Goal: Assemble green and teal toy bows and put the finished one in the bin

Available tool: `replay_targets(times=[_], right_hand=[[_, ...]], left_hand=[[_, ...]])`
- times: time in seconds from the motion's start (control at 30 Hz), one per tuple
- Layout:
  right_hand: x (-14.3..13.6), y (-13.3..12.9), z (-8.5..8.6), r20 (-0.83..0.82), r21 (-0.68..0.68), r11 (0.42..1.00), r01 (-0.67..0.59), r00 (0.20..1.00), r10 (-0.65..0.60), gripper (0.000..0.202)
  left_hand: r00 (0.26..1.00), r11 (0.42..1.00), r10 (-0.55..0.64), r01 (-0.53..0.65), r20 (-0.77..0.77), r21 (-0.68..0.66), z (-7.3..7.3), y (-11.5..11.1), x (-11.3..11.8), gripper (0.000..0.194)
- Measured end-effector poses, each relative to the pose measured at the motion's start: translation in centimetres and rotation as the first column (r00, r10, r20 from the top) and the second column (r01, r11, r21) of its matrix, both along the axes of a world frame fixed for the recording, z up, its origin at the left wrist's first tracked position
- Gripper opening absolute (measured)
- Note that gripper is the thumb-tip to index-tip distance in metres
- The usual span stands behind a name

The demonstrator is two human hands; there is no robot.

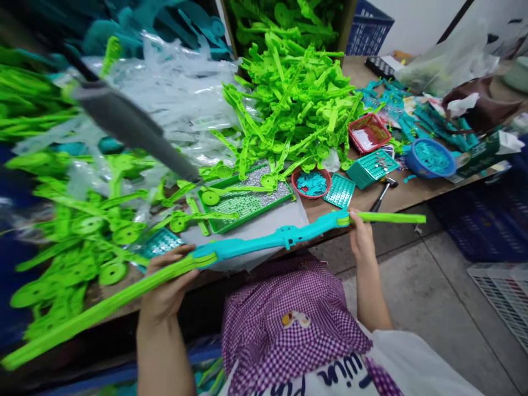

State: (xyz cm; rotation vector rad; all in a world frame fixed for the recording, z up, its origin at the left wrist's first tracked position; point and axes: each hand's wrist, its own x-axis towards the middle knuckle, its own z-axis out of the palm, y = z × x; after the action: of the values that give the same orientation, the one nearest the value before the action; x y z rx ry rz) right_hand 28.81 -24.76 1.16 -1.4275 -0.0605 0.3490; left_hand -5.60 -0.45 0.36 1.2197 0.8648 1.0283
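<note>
A long jointed plastic piece spans both of my hands, with a blue middle section [264,241] and a green arm at each end. My left hand [167,280] is wrapped round the left green arm [103,305], close to its joint with the blue section. At the other joint, my right hand [362,236] grips the start of the right green arm [396,218]. The whole piece is held above the front edge of the table, its left end lower and nearer to me. Parts of the fingers are hidden behind the plastic.
Green plastic arms [297,104] are heaped at the back. A green tray [247,212] of small metal bits, a red bowl [312,183] of blue pieces, a hammer [383,192] and a blue bowl [431,157] stand on the table. A grey tool [127,124] hangs at upper left.
</note>
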Motion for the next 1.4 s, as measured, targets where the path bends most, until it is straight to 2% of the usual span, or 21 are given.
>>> replay_targets(times=[0.1,0.2,0.37,0.5,0.7,0.8,0.9,0.97,1.07,1.13,1.2,1.27,1.3,1.33,1.4], right_hand=[[0.5,-0.8,-1.1,-0.009,-0.023,1.0,-0.001,1.0,0.001,0.04],[1.6,0.1,-1.6,-0.004,0.019,0.999,-0.033,0.999,0.033,0.04],[2.5,2.4,-1.2,-0.096,0.08,0.995,-0.061,0.993,0.068,0.044],[3.1,2.5,-0.9,-0.08,0.069,0.993,-0.097,0.991,0.103,0.045],[3.6,2.4,-0.3,-0.107,0.067,0.994,-0.091,0.989,0.097,0.048],[3.1,2.3,-0.3,-0.145,0.085,0.995,-0.06,0.987,0.072,0.05],[2.3,2.2,-0.5,-0.144,0.075,0.994,-0.079,0.986,0.089,0.048],[2.0,2.4,-0.6,-0.14,0.01,0.994,-0.112,0.984,0.112,0.044],[2.2,3.0,-0.5,-0.147,-0.161,0.967,-0.197,0.974,0.174,0.039],[2.7,2.9,-0.2,-0.163,-0.282,0.913,-0.294,0.953,0.256,0.041],[3.0,2.0,0.1,-0.153,-0.385,0.831,-0.402,0.915,0.373,0.044],[2.9,0.1,0.5,-0.018,-0.483,0.765,-0.427,0.878,0.479,0.042],[2.7,-1.1,0.6,0.11,-0.532,0.752,-0.389,0.849,0.517,0.038],[2.5,-2.3,0.5,0.255,-0.576,0.748,-0.331,0.796,0.549,0.033],[2.0,-4.6,-0.1,0.491,-0.646,0.732,-0.216,0.616,0.616,0.025]], left_hand=[[1.0,0.994,0.03,-0.03,-0.008,-0.107,-0.2,-0.6,0.6,0.059],[0.998,0.99,0.063,-0.062,0.005,-0.13,-0.6,-0.7,1.2,0.061],[0.992,0.988,0.102,-0.093,0.069,-0.125,-1.0,-0.9,1.3,0.065],[0.988,0.981,0.149,-0.144,0.027,-0.126,-1.3,-1.2,1.3,0.061],[0.987,0.984,0.16,-0.16,0.004,-0.082,-0.6,-0.9,1.8,0.059],[0.981,0.973,0.193,-0.194,-0.018,-0.129,-0.7,-1.6,1.8,0.061],[0.957,0.939,0.245,-0.274,-0.152,-0.208,-1.2,-3.4,1.3,0.054],[0.931,0.919,0.207,-0.291,-0.301,-0.265,-1.4,-4.8,0.8,0.047],[0.898,0.908,0.038,-0.215,-0.438,-0.36,-1.4,-6.3,0.7,0.051],[0.891,0.907,-0.056,-0.143,-0.45,-0.396,-1.2,-6.7,1.3,0.053],[0.89,0.91,-0.115,-0.083,-0.441,-0.405,-0.9,-6.8,2.2,0.053],[0.886,0.911,-0.137,-0.062,-0.442,-0.407,-0.6,-6.7,3.0,0.054],[0.883,0.908,-0.137,-0.069,-0.449,-0.412,-0.5,-6.6,3.3,0.055],[0.879,0.904,-0.135,-0.08,-0.458,-0.42,-0.4,-6.5,3.5,0.056],[0.867,0.899,-0.139,-0.092,-0.479,-0.428,-0.2,-6.5,3.6,0.057]])
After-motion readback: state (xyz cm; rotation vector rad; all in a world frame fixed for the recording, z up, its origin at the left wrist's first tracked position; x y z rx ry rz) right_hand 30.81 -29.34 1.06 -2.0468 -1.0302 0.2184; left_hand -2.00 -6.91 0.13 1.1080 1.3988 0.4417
